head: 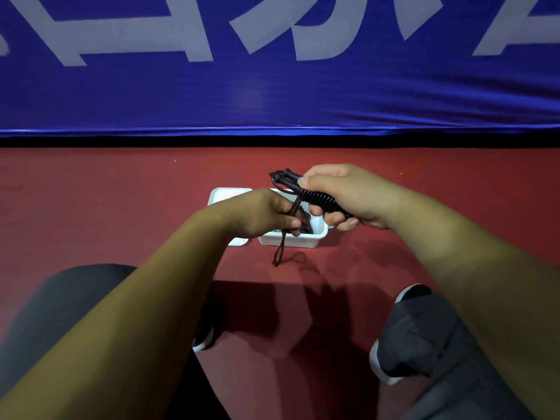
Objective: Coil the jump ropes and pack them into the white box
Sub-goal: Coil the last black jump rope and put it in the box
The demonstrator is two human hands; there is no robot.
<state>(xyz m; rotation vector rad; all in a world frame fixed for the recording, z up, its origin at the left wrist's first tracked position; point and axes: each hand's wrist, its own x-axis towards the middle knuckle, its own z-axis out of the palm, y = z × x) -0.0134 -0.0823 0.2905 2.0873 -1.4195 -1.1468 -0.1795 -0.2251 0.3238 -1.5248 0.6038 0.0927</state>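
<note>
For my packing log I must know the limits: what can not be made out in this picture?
- Head view, white box inside: mostly hidden behind left hand and right hand; dark contents uncountable.
- Head view, lid: partly covered by left hand.
- Head view, jump rope: handles partly enclosed by right hand.
- Head view, banner lettering: cut by top edge.

Dim indoor scene, light from above and ahead. The right hand is lit brighter than the left hand. Hard dark shadows lie on the red floor nearer the viewer. A soft sheen marks the blue banner, whose lower edge bows from lens distortion.
</note>
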